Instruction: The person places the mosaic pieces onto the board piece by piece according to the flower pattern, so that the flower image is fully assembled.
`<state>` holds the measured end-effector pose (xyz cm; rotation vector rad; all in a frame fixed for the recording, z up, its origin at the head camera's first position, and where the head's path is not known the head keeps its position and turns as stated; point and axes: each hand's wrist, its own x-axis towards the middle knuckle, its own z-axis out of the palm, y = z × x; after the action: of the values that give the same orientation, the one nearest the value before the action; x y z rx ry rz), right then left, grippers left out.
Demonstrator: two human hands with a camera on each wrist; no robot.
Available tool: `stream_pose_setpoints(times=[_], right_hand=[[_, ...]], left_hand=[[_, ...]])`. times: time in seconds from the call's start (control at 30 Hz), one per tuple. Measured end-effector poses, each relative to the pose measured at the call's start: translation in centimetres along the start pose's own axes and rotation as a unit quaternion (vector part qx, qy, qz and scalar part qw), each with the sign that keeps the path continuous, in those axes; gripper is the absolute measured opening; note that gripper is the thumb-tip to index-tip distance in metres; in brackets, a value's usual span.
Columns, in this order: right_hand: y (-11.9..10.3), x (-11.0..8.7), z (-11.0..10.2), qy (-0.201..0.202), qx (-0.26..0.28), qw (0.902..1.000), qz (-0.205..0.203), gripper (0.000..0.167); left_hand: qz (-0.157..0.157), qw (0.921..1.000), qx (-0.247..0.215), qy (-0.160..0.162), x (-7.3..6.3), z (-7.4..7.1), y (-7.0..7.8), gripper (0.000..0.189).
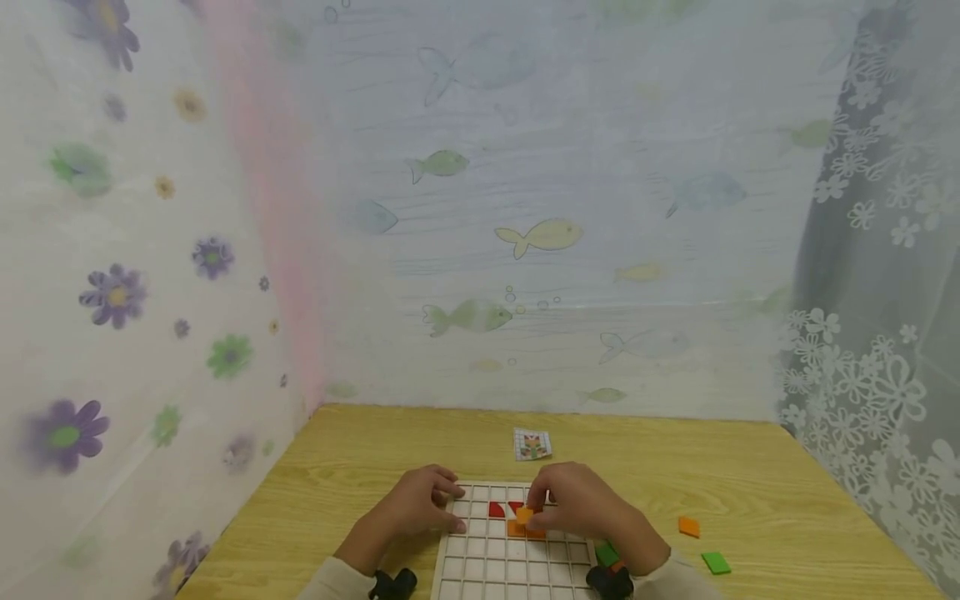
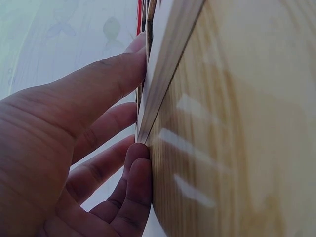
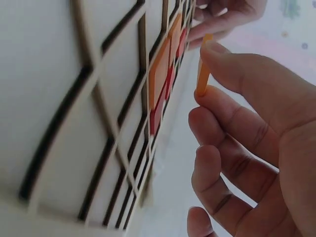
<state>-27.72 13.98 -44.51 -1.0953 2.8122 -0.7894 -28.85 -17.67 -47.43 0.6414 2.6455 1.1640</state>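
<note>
My right hand (image 1: pixel 576 500) pinches a small orange square tile (image 3: pixel 204 71) between thumb and index finger, just above a white gridded board (image 1: pixel 486 570). In the right wrist view the tile is seen edge-on, apart from the board. Red pieces (image 1: pixel 497 509) and orange pieces (image 1: pixel 515 529) sit in the upper middle cells of the grid, partly hidden behind the right hand. At the board's left edge, my left hand (image 1: pixel 415 502) rests with thumb and fingertips touching it. The left wrist view shows the thumb (image 2: pixel 111 74) on the board's face and the other fingers spread along its edge.
Behind the board lies a small pattern card (image 1: pixel 532 445). On the wooden table (image 1: pixel 360 450), to the right, are an orange tile (image 1: pixel 688 527) and a green tile (image 1: pixel 716 563). More pieces, including a green one (image 1: pixel 607 553), lie by the right wrist. Patterned curtains surround the table.
</note>
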Motion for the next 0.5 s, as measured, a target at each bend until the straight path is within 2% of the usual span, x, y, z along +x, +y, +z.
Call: stream_pose_setpoints(times=[0.13, 0.37, 0.5], right_hand=[[-0.7, 0.6, 0.6, 0.004, -0.007, 1.0000, -0.003, 0.012], [-1.9, 1.4, 1.1, -0.008, 0.014, 0.9998, 0.013, 0.013], [-2.4, 1.9, 1.4, -0.002, 0.017, 0.9998, 0.005, 0.013]], left_hand=[[0.002, 1.0000, 0.001, 0.004, 0.0, 0.1, 0.0, 0.047], [0.000, 1.0000, 0.005, 0.005, 0.0, 0.1, 0.0, 0.045], [0.001, 0.9999, 0.010, 0.007, 0.0, 0.0, 0.0, 0.046]])
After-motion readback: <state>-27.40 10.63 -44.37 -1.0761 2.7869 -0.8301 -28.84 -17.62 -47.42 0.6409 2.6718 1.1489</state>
